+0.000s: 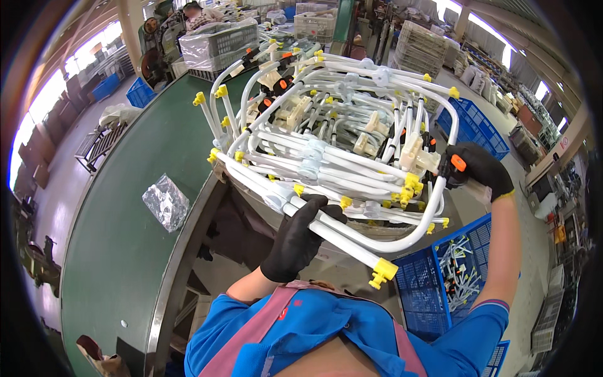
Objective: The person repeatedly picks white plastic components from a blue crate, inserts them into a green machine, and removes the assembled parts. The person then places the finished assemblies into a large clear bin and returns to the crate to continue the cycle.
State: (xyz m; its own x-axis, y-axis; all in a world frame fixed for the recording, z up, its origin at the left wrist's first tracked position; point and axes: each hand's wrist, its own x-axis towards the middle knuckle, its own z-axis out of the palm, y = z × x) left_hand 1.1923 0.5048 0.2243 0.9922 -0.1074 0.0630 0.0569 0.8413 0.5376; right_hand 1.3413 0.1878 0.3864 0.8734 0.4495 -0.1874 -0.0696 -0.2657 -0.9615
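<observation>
My left hand [298, 242], in a black glove, is closed around a pair of white tubes near the front of the pile. These belong to a white tube assembly [402, 244] that bends up at the right, with a yellow end fitting [383, 272] sticking out toward my chest. My right hand [480, 168], also black-gloved, grips the same assembly at a black connector with an orange tab [458, 163]. Behind it lies a heap of similar white tube assemblies [339, 154], with yellow tips, cream clips and clear bluish joints. The heap hides much of its support.
A green-topped table [119, 251] curves along my left, with a clear plastic bag [167, 202] lying on it. Low at my right stands a blue crate [418, 289] holding small white and yellow parts. Another blue crate [487, 125] and stacked crates [418, 50] stand farther back.
</observation>
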